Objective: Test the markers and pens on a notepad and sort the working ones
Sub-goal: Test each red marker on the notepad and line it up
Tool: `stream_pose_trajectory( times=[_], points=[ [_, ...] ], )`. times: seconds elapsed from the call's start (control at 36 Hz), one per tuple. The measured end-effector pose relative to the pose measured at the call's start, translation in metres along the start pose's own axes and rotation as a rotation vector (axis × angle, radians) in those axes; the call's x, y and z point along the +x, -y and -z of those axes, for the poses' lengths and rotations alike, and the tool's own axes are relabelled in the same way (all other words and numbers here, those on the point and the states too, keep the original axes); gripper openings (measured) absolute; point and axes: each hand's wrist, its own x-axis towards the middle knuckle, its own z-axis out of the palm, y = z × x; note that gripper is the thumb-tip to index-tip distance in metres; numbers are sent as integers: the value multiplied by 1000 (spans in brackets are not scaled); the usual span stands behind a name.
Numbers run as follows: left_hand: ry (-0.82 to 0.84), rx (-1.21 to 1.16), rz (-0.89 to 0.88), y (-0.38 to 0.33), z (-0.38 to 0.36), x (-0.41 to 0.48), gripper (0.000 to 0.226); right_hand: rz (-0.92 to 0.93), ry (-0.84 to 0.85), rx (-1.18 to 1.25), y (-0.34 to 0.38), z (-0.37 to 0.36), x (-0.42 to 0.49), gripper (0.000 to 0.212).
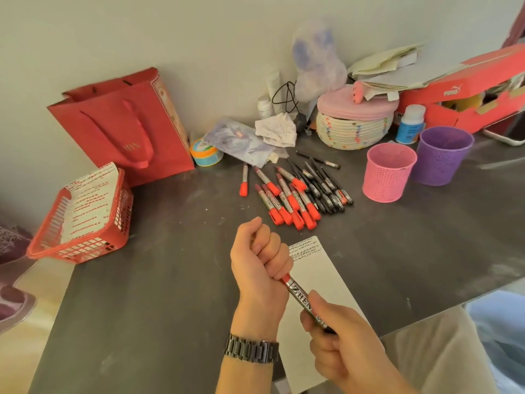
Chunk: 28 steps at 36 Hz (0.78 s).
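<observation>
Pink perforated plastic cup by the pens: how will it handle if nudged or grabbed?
The pink perforated plastic cup is probably light: thin mesh walls, nothing showing above the rim. A high nudge may tip it, since it stands upright and narrows toward the base. On the smooth grey tabletop a low push likely slides it.

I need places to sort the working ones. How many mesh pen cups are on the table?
2. The pink cup stands right of the marker pile; the purple cup is beside it, farther right. None seems hidden.
</observation>
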Motion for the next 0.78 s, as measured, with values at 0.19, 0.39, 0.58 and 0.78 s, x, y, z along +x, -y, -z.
stream_pose_trajectory(
  times=[0.19, 0.39, 0.58, 0.78],
  points=[
    [-79, 29, -54, 0, 1, -8, 46, -68, -32, 46, -3, -8, -6, 44],
    [-72, 42, -119, -13, 13, -14, 48, -32, 7, -71, -2, -16, -1, 45],
    [15, 630, -205, -36, 53, -28, 43, 349, 45, -727, 23, -14, 17, 29],
    [196, 1390, -74, -42, 104, -64, 22, 513, 158, -1037, 51, -3, 31, 24]
  ],
)
